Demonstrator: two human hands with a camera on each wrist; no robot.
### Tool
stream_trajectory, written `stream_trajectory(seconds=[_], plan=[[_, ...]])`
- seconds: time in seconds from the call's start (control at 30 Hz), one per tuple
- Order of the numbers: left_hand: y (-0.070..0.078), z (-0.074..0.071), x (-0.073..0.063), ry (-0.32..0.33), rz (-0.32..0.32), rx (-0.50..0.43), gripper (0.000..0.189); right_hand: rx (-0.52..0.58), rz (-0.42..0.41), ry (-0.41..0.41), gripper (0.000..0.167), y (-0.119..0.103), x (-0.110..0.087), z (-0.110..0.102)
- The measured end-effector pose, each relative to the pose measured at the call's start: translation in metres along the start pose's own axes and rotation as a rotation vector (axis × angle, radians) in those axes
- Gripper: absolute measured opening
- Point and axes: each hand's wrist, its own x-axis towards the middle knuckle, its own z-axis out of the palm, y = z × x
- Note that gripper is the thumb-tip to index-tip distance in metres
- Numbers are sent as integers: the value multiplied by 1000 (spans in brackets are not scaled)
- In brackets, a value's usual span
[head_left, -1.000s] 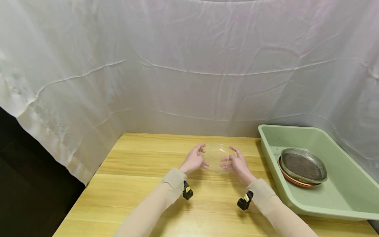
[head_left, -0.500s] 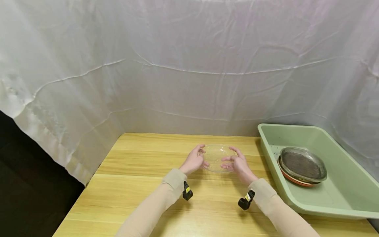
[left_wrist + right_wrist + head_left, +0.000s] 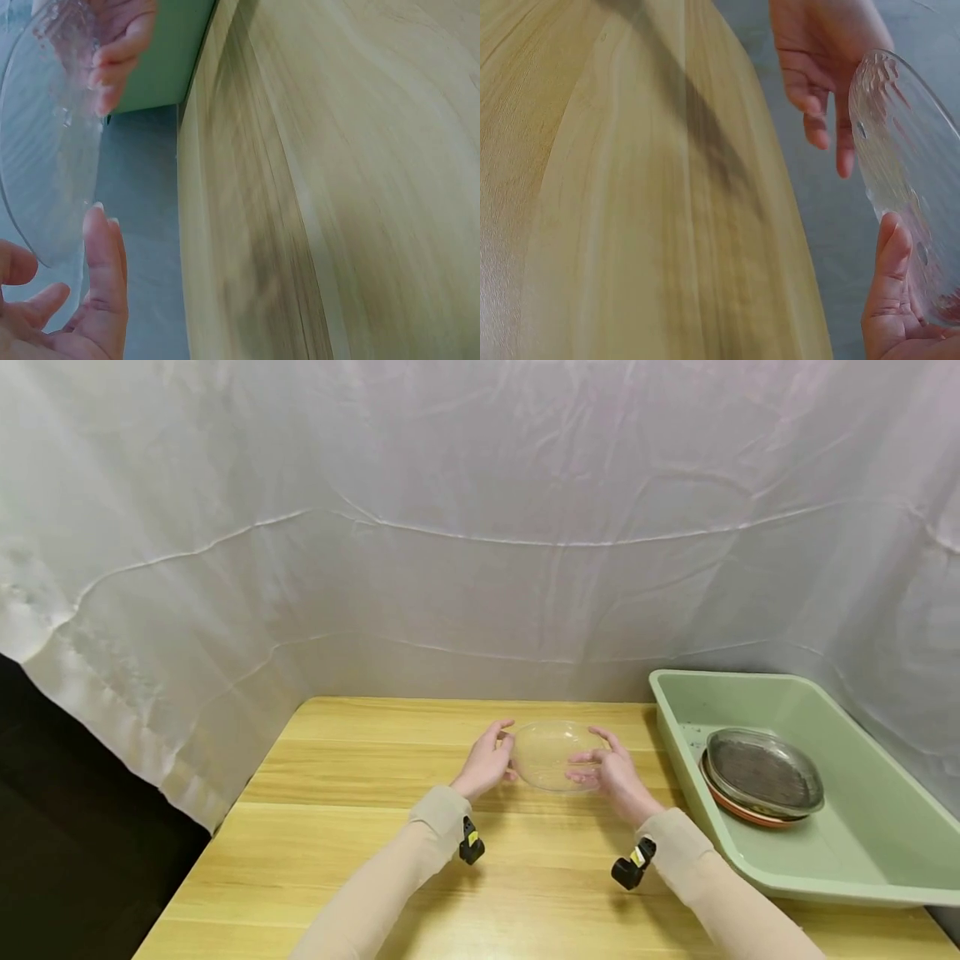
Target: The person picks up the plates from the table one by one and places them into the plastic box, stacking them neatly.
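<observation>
A clear, round glass plate (image 3: 551, 756) is held above the wooden table, its surface rippled in the right wrist view. My right hand (image 3: 618, 781) grips its right side; in the right wrist view the thumb and fingers (image 3: 891, 259) close over the edge. At the opposite side, my left hand (image 3: 483, 766) has its fingers spread around the left rim. The left wrist view shows those fingers (image 3: 105, 262) loosely bent, with a gap between them and the plate's edge.
A large green plastic tub (image 3: 873, 852) stands on the right of the table (image 3: 360, 768). Inside it a dark-looking glass dish (image 3: 765, 772) lies stacked over a plate with an orange-red rim (image 3: 738, 810). Pale cloth (image 3: 480, 602) hangs behind and at the sides.
The plate and my right hand have shifted slightly right. My left hand's fingers have come away from the plate's left edge, which they overlapped before.
</observation>
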Motion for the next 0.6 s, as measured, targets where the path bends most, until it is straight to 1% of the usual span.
stream_trajectory(seconds=[0.17, 0.33, 0.47, 0.6], plan=[[0, 0, 3, 19, 10, 14, 45, 42, 2, -4, 62, -10, -7, -7], [1, 1, 6, 26, 42, 48, 45, 92, 24, -20, 62, -21, -16, -17], [4, 3, 6, 34, 62, 98, 44, 86, 19, -25, 63, -32, -24, -25], [6, 9, 7, 38, 74, 153, 43, 97, 5, -36, 65, -42, -29, -34]])
